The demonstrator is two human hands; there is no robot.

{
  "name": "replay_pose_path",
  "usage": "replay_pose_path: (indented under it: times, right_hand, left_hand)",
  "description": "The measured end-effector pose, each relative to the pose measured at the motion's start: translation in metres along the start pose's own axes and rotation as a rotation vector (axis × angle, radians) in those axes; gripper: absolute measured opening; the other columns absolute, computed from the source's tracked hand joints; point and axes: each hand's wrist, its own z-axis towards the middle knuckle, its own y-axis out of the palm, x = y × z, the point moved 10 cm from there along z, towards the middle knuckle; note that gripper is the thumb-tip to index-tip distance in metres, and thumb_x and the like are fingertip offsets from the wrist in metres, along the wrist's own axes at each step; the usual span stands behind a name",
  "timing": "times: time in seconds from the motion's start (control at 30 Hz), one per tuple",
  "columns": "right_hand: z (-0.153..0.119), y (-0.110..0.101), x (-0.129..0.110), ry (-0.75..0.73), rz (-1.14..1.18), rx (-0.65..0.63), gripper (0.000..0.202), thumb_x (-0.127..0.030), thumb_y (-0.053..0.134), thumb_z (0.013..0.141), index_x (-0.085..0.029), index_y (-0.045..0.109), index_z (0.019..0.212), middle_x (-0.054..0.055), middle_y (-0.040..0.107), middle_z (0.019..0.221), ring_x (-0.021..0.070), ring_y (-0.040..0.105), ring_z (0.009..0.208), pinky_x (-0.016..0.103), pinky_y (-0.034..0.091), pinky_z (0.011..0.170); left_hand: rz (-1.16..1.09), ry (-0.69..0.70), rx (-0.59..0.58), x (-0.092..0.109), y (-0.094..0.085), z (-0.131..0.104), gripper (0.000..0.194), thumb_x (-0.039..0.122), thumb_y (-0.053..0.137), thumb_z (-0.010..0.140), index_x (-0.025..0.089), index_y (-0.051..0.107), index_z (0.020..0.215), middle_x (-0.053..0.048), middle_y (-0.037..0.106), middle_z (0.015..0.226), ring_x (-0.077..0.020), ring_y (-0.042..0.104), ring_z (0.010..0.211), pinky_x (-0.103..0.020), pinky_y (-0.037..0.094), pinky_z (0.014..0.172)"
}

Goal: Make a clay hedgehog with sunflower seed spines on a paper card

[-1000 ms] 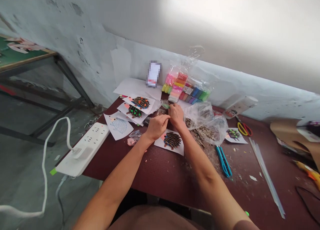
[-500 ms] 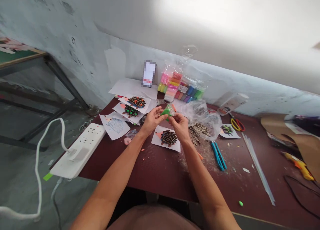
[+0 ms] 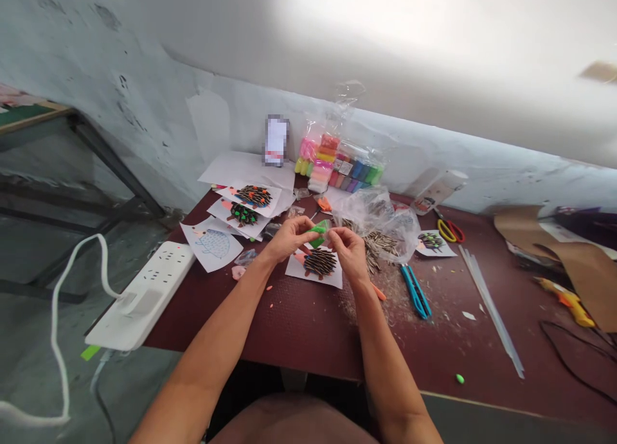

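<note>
Above the middle of the table I hold a small clear packet of green modelling clay (image 3: 317,234) between both hands. My left hand (image 3: 288,239) is closed on its left side with thumb and fingers. At the packet's right edge, the fingertips of my right hand (image 3: 349,250) pinch the clear wrapping. Just below the hands lies a white card with a hedgehog picture (image 3: 320,263), its spines made of dark sticks; the hands partly cover its top. A heap of short brown sticks (image 3: 380,243) is to the right of my right hand.
Hedgehog cards (image 3: 243,214) and a blue hedgehog drawing (image 3: 212,243) lie left. Colourful clay packs (image 3: 337,164) stand by the wall. Rightward are teal-handled pliers (image 3: 415,292), scissors (image 3: 450,229), clear glue sticks (image 3: 491,312) and a yellow glue gun (image 3: 566,301). A power strip (image 3: 144,293) sits at the left edge.
Both hands have come slightly lower, over the top of the hedgehog card, still holding the green clay packet. The whole view has shifted a little.
</note>
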Motion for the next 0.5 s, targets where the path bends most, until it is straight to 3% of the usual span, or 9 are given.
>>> replay_pose_path:
  times: [0.13,0.3,0.5]
  right_hand:
    - [0.0,0.0016,0.0038,0.027,0.036,-0.062,0.033,-0.054,0.071,0.077,-0.02,0.07,0.077,-0.003,0.06,0.057,0.0122,0.052,0.054,0.025,0.043,0.056]
    - [-0.0017,-0.0005,-0.001,-0.005,-0.013,-0.043,0.032,-0.052,0.072,0.075,-0.02,0.071,0.076,-0.002,0.061,0.06,0.013,0.052,0.056,0.026,0.043,0.057]
    - [-0.0049,-0.0039,-0.0034,-0.019,-0.048,-0.016,0.031,-0.051,0.069,0.077,-0.02,0.068,0.072,-0.003,0.056,0.058,0.0128,0.048,0.055,0.026,0.04,0.056]
  left_hand:
    - [-0.048,-0.014,-0.025,-0.0011,0.0027,-0.0003,0.044,0.046,0.09,0.069,0.016,0.067,0.091,-0.003,0.069,0.085,-0.0145,0.067,0.075,-0.027,0.062,0.059]
    - [-0.017,-0.025,-0.054,0.0024,0.0043,-0.0017,0.046,0.048,0.09,0.069,0.013,0.073,0.094,-0.004,0.072,0.091,-0.016,0.068,0.083,-0.033,0.064,0.077]
    - [0.072,-0.069,-0.058,-0.0012,0.0023,-0.002,0.044,0.05,0.086,0.074,0.011,0.075,0.092,-0.005,0.072,0.083,-0.014,0.067,0.072,-0.028,0.061,0.066]
